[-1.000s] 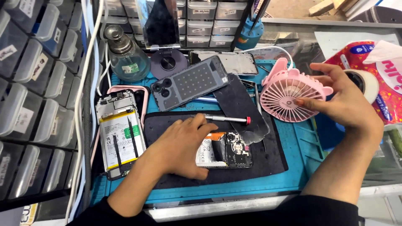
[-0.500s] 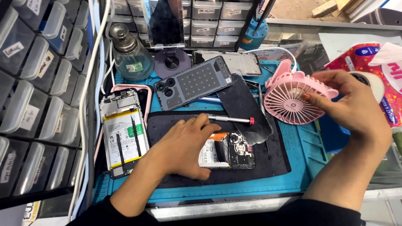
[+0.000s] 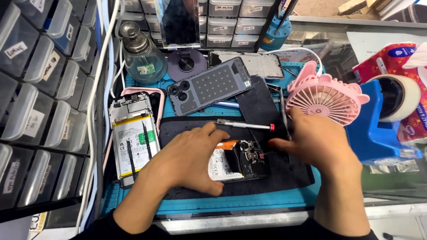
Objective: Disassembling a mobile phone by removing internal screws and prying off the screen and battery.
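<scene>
My left hand (image 3: pixel 189 158) lies over the left half of a small opened phone (image 3: pixel 242 160) and holds it down on a black work mat (image 3: pixel 291 173). The phone's circuit board and an orange tab show to the right of my fingers. My right hand (image 3: pixel 313 142) is at the phone's right end, fingertips bunched and almost touching it. A thin metal tool (image 3: pixel 282 111) rises from behind those fingers; I cannot tell whether the hand grips it. A slim screwdriver with a red tip (image 3: pixel 244 126) lies on the mat just beyond both hands.
A second opened phone with its battery showing (image 3: pixel 133 135) lies at the left. A dark-blue back cover (image 3: pixel 211 86) and black panel (image 3: pixel 255 104) lie behind. A pink fan (image 3: pixel 327 100), blue tape dispenser (image 3: pixel 378 129), glass bottle (image 3: pixel 142 55) and parts drawers (image 3: pixel 40 111) surround the mat.
My right hand has left the pink fan and come down and left to the right end of the opened phone. The left hand has stayed on the phone.
</scene>
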